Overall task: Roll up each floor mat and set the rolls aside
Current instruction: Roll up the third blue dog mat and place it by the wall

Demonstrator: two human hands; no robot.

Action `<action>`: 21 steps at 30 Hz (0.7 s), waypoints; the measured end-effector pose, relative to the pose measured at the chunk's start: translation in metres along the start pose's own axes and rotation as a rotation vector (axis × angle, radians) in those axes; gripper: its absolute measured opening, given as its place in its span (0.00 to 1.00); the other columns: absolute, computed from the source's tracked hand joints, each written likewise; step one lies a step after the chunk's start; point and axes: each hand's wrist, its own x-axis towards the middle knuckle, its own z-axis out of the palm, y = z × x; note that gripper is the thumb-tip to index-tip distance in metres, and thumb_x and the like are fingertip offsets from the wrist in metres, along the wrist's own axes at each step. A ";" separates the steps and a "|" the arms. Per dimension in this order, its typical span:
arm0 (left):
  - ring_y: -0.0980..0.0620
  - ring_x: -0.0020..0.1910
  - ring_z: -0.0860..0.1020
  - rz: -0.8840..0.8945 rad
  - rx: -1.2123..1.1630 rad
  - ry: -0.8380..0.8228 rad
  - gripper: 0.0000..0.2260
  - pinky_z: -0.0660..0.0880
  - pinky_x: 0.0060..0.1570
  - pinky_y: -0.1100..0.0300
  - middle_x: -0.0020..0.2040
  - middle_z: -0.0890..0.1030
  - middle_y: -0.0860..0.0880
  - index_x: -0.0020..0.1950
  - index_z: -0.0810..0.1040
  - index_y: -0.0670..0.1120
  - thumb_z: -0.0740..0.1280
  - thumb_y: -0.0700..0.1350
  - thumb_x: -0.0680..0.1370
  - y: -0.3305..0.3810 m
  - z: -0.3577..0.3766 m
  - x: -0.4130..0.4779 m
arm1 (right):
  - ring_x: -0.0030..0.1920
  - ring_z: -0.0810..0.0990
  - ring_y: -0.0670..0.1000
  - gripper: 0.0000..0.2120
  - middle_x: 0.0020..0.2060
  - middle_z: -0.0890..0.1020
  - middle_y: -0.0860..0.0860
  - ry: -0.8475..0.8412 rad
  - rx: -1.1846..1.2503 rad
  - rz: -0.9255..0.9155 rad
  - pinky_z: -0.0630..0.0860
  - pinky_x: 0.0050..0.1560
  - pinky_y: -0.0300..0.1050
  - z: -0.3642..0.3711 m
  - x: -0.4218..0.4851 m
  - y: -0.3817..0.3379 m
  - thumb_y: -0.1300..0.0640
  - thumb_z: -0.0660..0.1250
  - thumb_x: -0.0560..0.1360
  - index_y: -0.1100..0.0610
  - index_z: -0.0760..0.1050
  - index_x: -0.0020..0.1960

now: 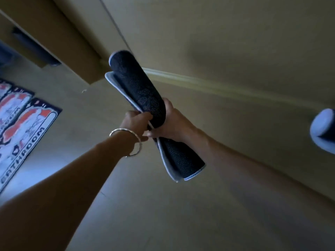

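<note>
Reaching in from the lower left, the forearm with the thin silver metal bangle ends in the left hand, whose fingers curl in and pinch the pale loose edge of the dark navy rolled floor mat, dotted on its non-slip backing and trimmed in light grey. The right hand comes from the right and wraps round the same roll from the far side, thumb toward the left hand. Both hands grip near the middle, almost touching each other.

The roll is held off the beige floor. Its long axis runs from the near end at lower right, just below the hands, up and away to the far end at upper left. The outer flap gapes along the left side, so the roll looks loose.

At the right edge lies a second roll, pale at its end, well apart from the hands and on the right hand's side; I judge the held roll belongs beside it, carried rightward. At far left, white-and-orange printed mats marked BATHROOM lie flat, unrolled. Beyond stands a tan wooden cabinet.
</note>
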 end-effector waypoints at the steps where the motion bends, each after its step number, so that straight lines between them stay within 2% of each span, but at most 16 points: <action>1: 0.41 0.48 0.79 0.110 0.157 -0.004 0.06 0.78 0.43 0.49 0.45 0.79 0.41 0.50 0.76 0.41 0.64 0.41 0.74 0.011 0.011 -0.003 | 0.52 0.79 0.53 0.51 0.55 0.78 0.51 -0.011 0.020 0.019 0.78 0.46 0.47 -0.017 -0.004 0.007 0.48 0.78 0.57 0.44 0.52 0.72; 3: 0.43 0.49 0.78 0.339 0.512 -0.021 0.08 0.73 0.45 0.54 0.46 0.79 0.41 0.49 0.77 0.45 0.64 0.41 0.71 0.026 0.032 -0.008 | 0.50 0.78 0.51 0.46 0.54 0.77 0.48 -0.023 0.011 0.055 0.74 0.41 0.41 -0.049 -0.010 0.019 0.52 0.77 0.63 0.47 0.54 0.73; 4: 0.43 0.53 0.77 0.441 0.664 -0.037 0.12 0.71 0.47 0.56 0.50 0.78 0.42 0.53 0.77 0.45 0.64 0.43 0.70 0.032 0.043 -0.009 | 0.51 0.77 0.51 0.45 0.54 0.77 0.48 -0.020 -0.006 0.080 0.74 0.43 0.42 -0.066 -0.014 0.026 0.52 0.76 0.63 0.47 0.54 0.73; 6: 0.43 0.60 0.73 0.642 0.899 -0.072 0.22 0.70 0.54 0.55 0.61 0.74 0.43 0.66 0.70 0.44 0.66 0.42 0.71 0.034 0.062 -0.008 | 0.53 0.77 0.52 0.44 0.55 0.77 0.49 -0.018 -0.086 0.135 0.75 0.49 0.45 -0.099 -0.018 0.038 0.50 0.76 0.63 0.46 0.56 0.73; 9: 0.43 0.64 0.68 1.018 1.147 -0.061 0.37 0.72 0.58 0.49 0.67 0.67 0.44 0.75 0.57 0.47 0.71 0.47 0.71 0.040 0.086 -0.009 | 0.50 0.78 0.53 0.42 0.54 0.78 0.50 -0.023 -0.308 0.160 0.77 0.50 0.48 -0.146 -0.030 0.043 0.49 0.77 0.61 0.45 0.59 0.70; 11: 0.42 0.65 0.66 1.185 1.195 -0.067 0.44 0.68 0.63 0.48 0.67 0.66 0.42 0.76 0.55 0.47 0.75 0.51 0.67 0.051 0.103 -0.005 | 0.50 0.78 0.53 0.43 0.54 0.78 0.49 -0.060 -0.438 0.151 0.77 0.50 0.49 -0.171 -0.050 0.045 0.49 0.77 0.61 0.44 0.59 0.71; 14: 0.41 0.70 0.62 1.241 1.331 -0.160 0.54 0.61 0.69 0.46 0.71 0.62 0.43 0.77 0.52 0.47 0.77 0.60 0.60 0.072 0.132 -0.004 | 0.50 0.77 0.53 0.43 0.52 0.77 0.47 -0.102 -0.547 0.159 0.76 0.48 0.49 -0.189 -0.093 0.056 0.52 0.76 0.62 0.42 0.58 0.71; 16: 0.43 0.73 0.58 1.232 1.462 -0.274 0.59 0.57 0.71 0.45 0.73 0.61 0.45 0.77 0.47 0.49 0.76 0.66 0.57 0.081 0.152 -0.008 | 0.51 0.76 0.51 0.46 0.55 0.76 0.45 -0.072 -0.610 0.154 0.75 0.49 0.48 -0.190 -0.120 0.065 0.51 0.75 0.61 0.39 0.55 0.72; 18: 0.45 0.71 0.62 1.217 1.515 -0.362 0.58 0.57 0.71 0.44 0.71 0.65 0.47 0.77 0.47 0.51 0.75 0.67 0.56 0.082 0.169 -0.013 | 0.50 0.73 0.48 0.47 0.57 0.75 0.44 -0.015 -0.681 0.138 0.72 0.49 0.46 -0.193 -0.140 0.072 0.52 0.75 0.62 0.39 0.53 0.74; 21: 0.45 0.65 0.69 1.227 1.475 -0.416 0.51 0.65 0.66 0.47 0.65 0.72 0.50 0.74 0.56 0.55 0.74 0.68 0.57 0.075 0.187 -0.022 | 0.52 0.72 0.48 0.49 0.61 0.72 0.46 0.039 -0.801 0.117 0.67 0.47 0.43 -0.194 -0.162 0.080 0.51 0.74 0.62 0.40 0.50 0.75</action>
